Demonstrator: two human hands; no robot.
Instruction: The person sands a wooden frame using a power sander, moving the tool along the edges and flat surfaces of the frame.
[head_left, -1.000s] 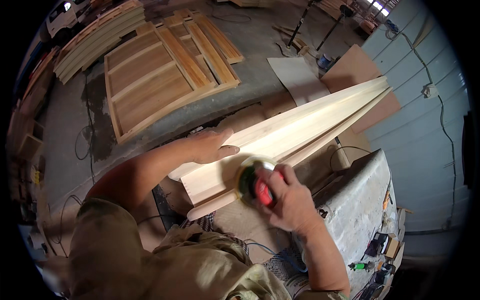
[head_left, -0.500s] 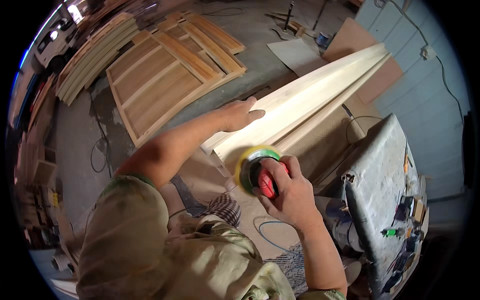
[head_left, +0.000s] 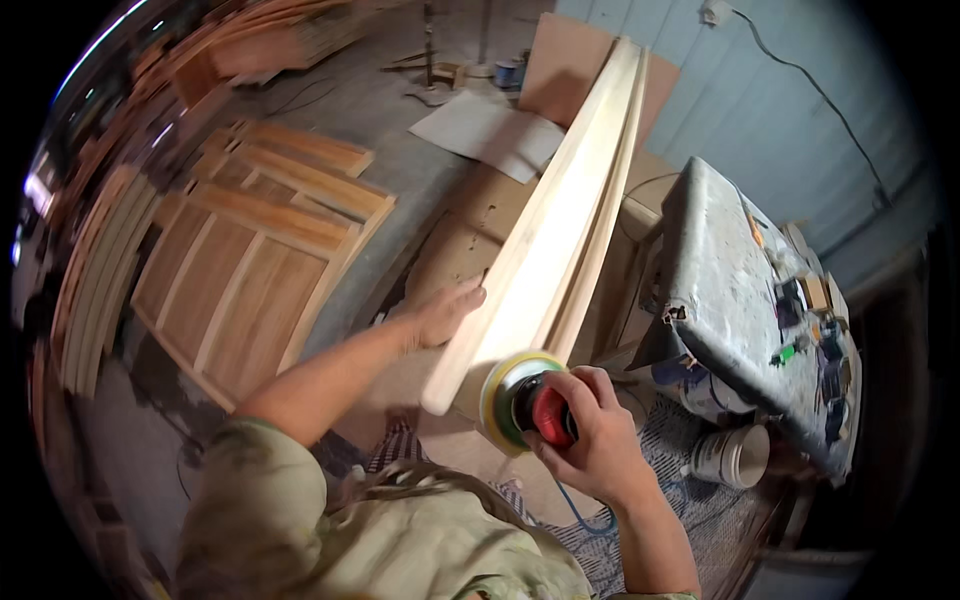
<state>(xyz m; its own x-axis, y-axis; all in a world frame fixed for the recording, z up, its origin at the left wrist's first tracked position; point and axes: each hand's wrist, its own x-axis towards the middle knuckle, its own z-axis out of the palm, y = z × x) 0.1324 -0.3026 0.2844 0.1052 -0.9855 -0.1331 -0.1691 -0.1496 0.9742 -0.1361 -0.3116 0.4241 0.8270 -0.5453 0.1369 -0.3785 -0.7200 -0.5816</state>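
Observation:
A long pale wooden board [head_left: 540,240] with a rounded near end runs away from me toward the wall, and a second narrow strip lies along its right side. My left hand [head_left: 452,312] is closed at the board's left edge near its close end, with some fingertips hidden. My right hand [head_left: 597,440] grips the red and black body of a round orbital sander [head_left: 545,412]. The sander's yellow and green pad stands tilted against or right beside the near end of the board; exact contact cannot be made out. A blue hose [head_left: 585,515] hangs below it.
Framed wooden panels [head_left: 250,250] lie on the floor at left, beside a stack of boards [head_left: 100,280]. At right stands a covered table [head_left: 720,270] with small tools. Below it is a white bucket [head_left: 730,457]. A white sheet [head_left: 488,133] lies farther off.
My view has turned right, so the board now points more steeply away. My left hand has moved from the board's top to its left edge. The sander stays in my right hand near the board's end.

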